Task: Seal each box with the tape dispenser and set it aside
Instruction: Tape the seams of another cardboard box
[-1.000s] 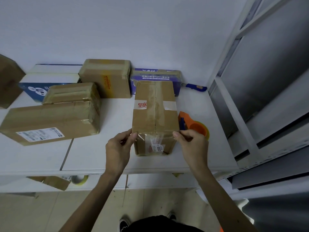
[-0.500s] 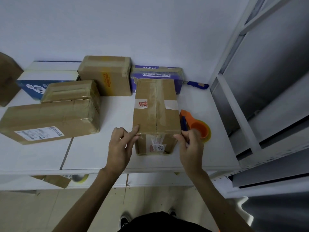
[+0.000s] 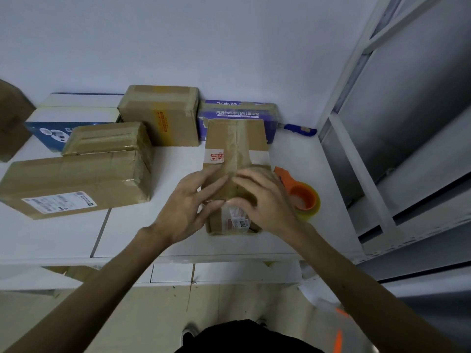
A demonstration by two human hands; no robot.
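A brown cardboard box (image 3: 235,143) with a taped centre seam stands on the white table (image 3: 58,233) in front of me. My left hand (image 3: 188,202) lies over its near left top edge, fingers spread and fairly straight, pressing on the top. My right hand (image 3: 265,197) lies on the near right of the top, fingers flat, thumb at the front face by a white label (image 3: 238,221). The orange tape dispenser (image 3: 300,193) with its clear roll sits on the table just right of the box, partly hidden by my right hand.
Taped boxes lie to the left: a long one (image 3: 74,182), a smaller one (image 3: 107,138) behind it and another (image 3: 163,115) by the wall. A blue-and-white box (image 3: 68,118), a purple box (image 3: 237,110) and a blue knife (image 3: 300,129) sit at the back. Metal shelving (image 3: 356,149) stands at right.
Both hands moved from the box's near corners up onto its top, toward the centre seam, and now lie flat there. The box and dispenser stayed put.
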